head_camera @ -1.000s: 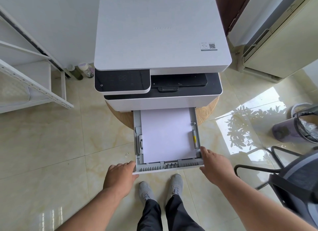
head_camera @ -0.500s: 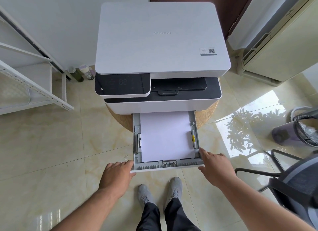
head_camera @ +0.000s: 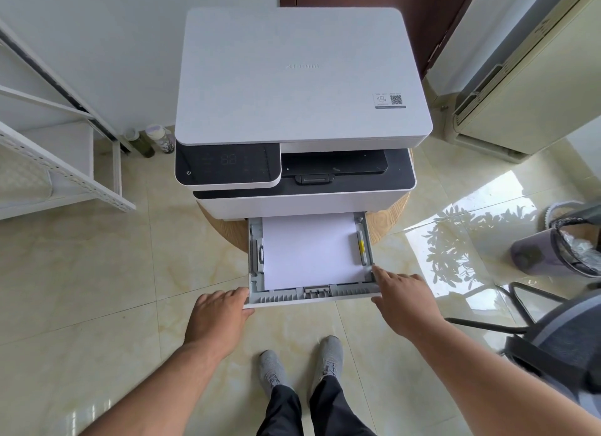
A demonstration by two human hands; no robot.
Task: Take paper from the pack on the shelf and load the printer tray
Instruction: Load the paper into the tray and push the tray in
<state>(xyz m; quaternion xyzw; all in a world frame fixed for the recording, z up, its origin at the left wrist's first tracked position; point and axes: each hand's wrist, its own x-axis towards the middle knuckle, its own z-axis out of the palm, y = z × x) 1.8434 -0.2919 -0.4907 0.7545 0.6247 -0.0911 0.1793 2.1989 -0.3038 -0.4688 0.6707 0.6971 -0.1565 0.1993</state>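
I count one printer (head_camera: 302,75) with one tray (head_camera: 312,297) pulled out, carrying one stack of paper (head_camera: 309,250). My two hands (head_camera: 218,315) (head_camera: 406,300) and my two shoes (head_camera: 271,369) (head_camera: 328,359) show below it. Around me are two bottles (head_camera: 138,141) (head_camera: 162,138), one shelf (head_camera: 65,175), one bin (head_camera: 577,244) and one chair (head_camera: 559,341).

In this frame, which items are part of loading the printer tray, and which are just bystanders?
Job items:
printer
paper tray, pulled out
paper lying in the tray
left hand and right hand at the tray's front corners

Bystanders:
white shelf
bottles by the wall
waste bin
chair
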